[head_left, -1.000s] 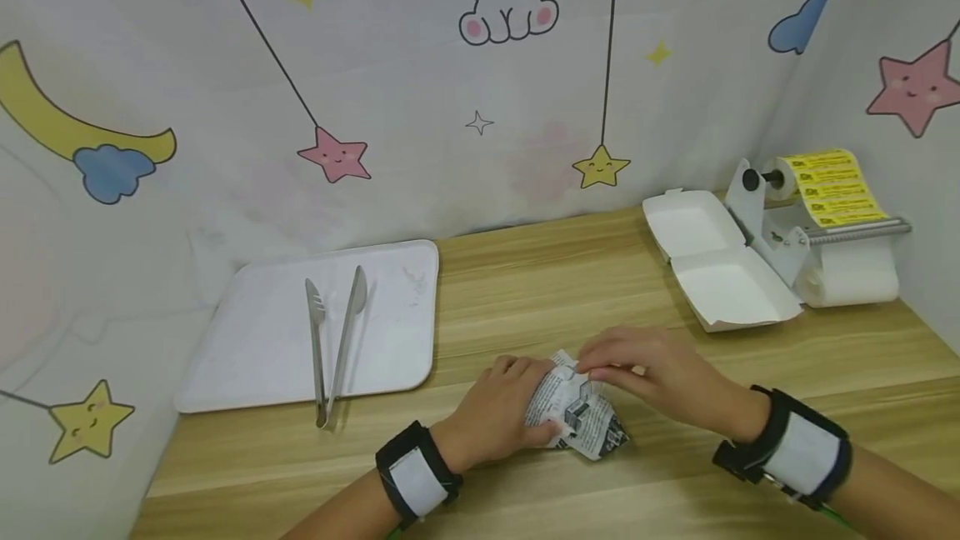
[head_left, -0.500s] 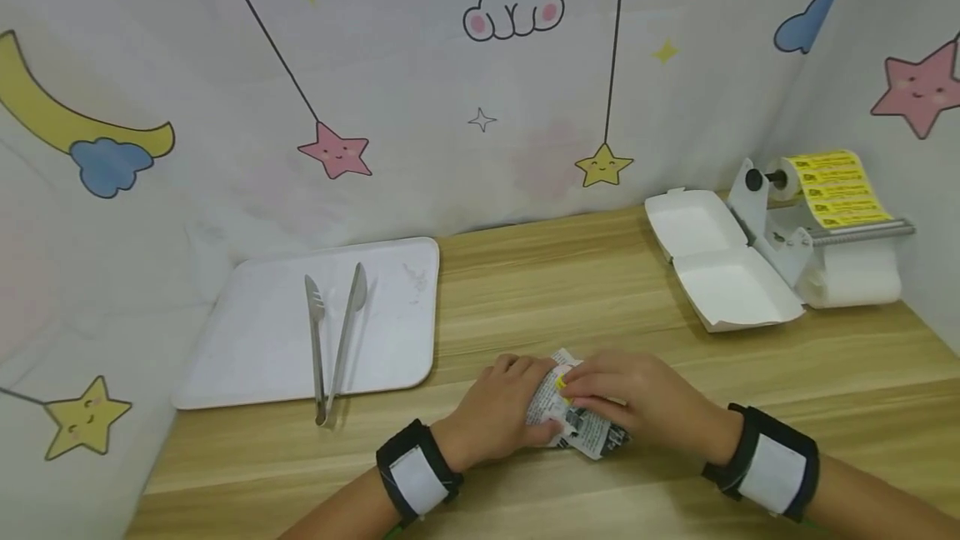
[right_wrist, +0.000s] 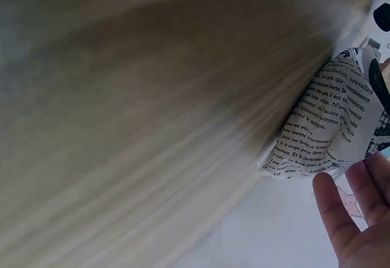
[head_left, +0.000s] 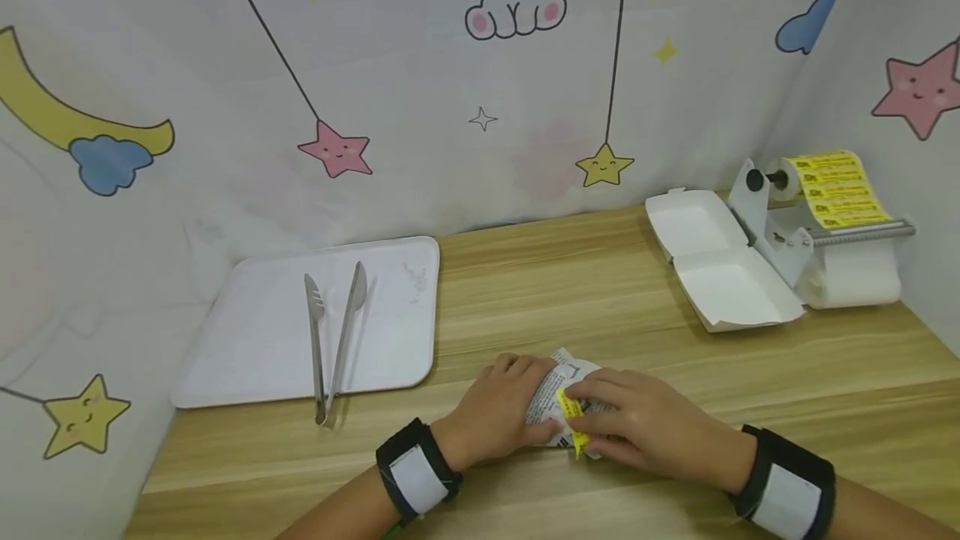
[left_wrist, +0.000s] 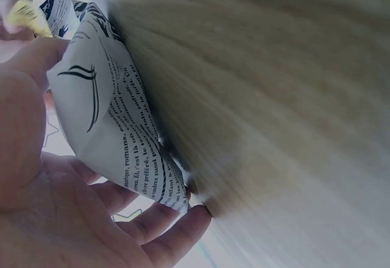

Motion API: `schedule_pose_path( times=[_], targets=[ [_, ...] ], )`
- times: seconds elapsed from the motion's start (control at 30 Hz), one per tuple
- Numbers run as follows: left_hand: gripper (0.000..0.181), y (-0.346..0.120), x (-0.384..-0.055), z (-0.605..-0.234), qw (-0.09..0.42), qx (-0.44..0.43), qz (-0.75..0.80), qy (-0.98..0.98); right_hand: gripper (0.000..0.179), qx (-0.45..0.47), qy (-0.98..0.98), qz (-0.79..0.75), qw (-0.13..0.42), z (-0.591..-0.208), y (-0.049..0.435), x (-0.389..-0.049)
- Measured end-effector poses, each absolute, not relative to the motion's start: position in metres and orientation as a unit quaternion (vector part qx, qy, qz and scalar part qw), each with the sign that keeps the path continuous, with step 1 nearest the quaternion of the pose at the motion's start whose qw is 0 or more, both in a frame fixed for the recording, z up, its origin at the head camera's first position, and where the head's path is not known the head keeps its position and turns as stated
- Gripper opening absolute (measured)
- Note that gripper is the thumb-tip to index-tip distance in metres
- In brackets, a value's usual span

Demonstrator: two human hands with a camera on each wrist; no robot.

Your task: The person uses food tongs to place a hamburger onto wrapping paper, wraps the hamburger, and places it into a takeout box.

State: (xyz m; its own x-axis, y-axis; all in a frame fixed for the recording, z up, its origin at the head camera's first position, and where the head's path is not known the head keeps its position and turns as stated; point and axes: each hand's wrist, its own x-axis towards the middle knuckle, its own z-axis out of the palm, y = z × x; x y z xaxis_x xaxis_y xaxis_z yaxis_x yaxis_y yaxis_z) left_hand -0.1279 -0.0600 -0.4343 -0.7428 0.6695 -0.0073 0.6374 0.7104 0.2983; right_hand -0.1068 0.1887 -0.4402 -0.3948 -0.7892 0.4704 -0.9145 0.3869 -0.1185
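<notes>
A packet [head_left: 543,402] wrapped in newsprint paper lies on the wooden table in front of the person. My left hand [head_left: 491,411] grips its left side, thumb near the front and fingers round the far side, as the left wrist view of the packet [left_wrist: 113,116] shows. Across the top of the paper runs a yellow sticker label [head_left: 572,422], its lower end sticking out past the paper. My right hand [head_left: 652,423] lies over the packet's right part, with extended fingers touching the label's right edge. In the right wrist view, fingers [right_wrist: 334,210] reach along the packet's printed side.
A white tray [head_left: 255,340] stands at the left with metal tongs [head_left: 342,348] across its front edge. At the back right lie an open white takeaway box [head_left: 731,282] and a label dispenser [head_left: 772,232] with a yellow sticker roll [head_left: 840,186]. A printed curtain [head_left: 420,65] hangs behind.
My right hand has gone from pinching near the packet's top to lying with fingers spread over it. The yellow label now shows lengthwise on the paper. My left hand has stayed in place.
</notes>
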Motion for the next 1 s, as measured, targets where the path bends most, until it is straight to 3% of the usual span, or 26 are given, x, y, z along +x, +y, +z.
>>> schedule_pose_path(
  times=[0.27, 0.57, 0.87, 1.0],
  targets=[
    [0.069, -0.059, -0.128, -0.434, 0.06, 0.354, 0.136, 0.923, 0.04, 0.487, -0.846, 0.19, 0.105, -0.439, 0.192, -0.102],
    [0.067, -0.059, -0.128, -0.435, 0.063, 0.358, 0.137, 0.921, 0.066, 0.442, -0.873, 0.171, 0.112, -0.441, 0.183, -0.106],
    [0.066, -0.06, -0.129, -0.433, 0.062, 0.365, 0.129, 0.92, 0.063, 0.397, -0.904, 0.139, 0.082, -0.44, 0.181, -0.106],
    [0.066, -0.06, -0.13, -0.433, 0.066, 0.366, 0.127, 0.92, 0.071, 0.394, -0.905, 0.148, 0.054, -0.438, 0.182, -0.105]
  ],
)
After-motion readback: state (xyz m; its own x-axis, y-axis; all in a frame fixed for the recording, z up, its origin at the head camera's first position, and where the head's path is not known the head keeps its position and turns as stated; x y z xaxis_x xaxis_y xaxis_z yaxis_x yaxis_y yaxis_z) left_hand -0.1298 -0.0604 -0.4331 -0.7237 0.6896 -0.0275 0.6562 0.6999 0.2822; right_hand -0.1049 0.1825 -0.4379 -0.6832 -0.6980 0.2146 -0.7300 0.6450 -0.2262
